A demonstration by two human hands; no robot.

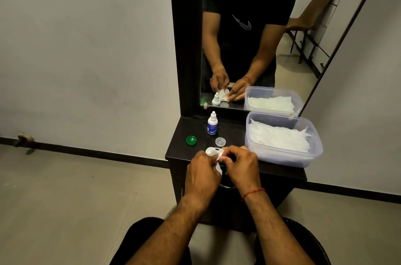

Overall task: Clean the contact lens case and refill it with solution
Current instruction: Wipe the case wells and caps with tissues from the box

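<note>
My left hand (202, 172) pinches a white tissue (213, 153) over the front edge of the dark table (282, 170). My right hand (240, 166) curls its fingers round something small beside the tissue; it looks like the contact lens case, mostly hidden by my fingers. A small white solution bottle (212, 124) with a blue label stands upright behind my hands. A green lens case cap (191, 140) lies to its left. A clear cap (221, 141) lies just beyond my fingers.
A clear plastic box (282, 156) with several white tissues sits on the table's right side. A mirror (249, 32) stands behind the table against the wall, reflecting me and a brown chair. Bare floor lies to the left.
</note>
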